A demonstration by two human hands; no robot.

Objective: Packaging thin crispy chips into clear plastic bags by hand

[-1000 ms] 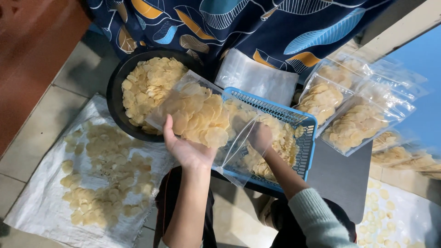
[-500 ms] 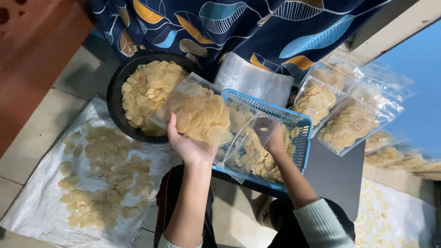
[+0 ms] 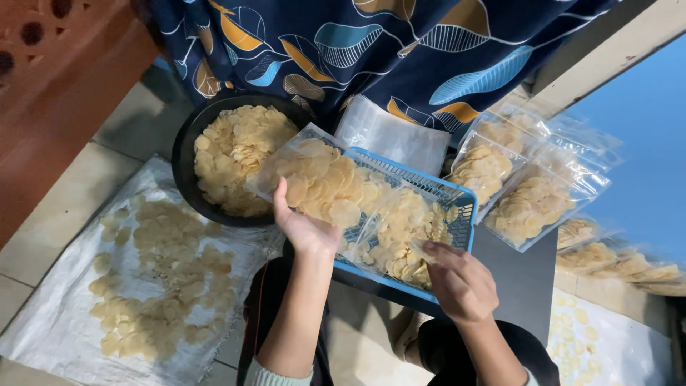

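At frame centre the left hand [image 3: 306, 227] still grips a filled chip bag [image 3: 325, 182] over the blue basket [image 3: 457, 200], while the right hand [image 3: 461, 282] has slid back, fingers curled on a second bag [image 3: 400, 232].

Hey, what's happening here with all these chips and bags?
A person is handling clear bags of pale round chips over a blue basket. The left hand holds a filled bag across the basket's rim, and the right hand rests on a second bag lying in the basket. A black bowl of loose chips sits to the left, above more chips spread on a white sheet. Filled bags lie stacked to the right.
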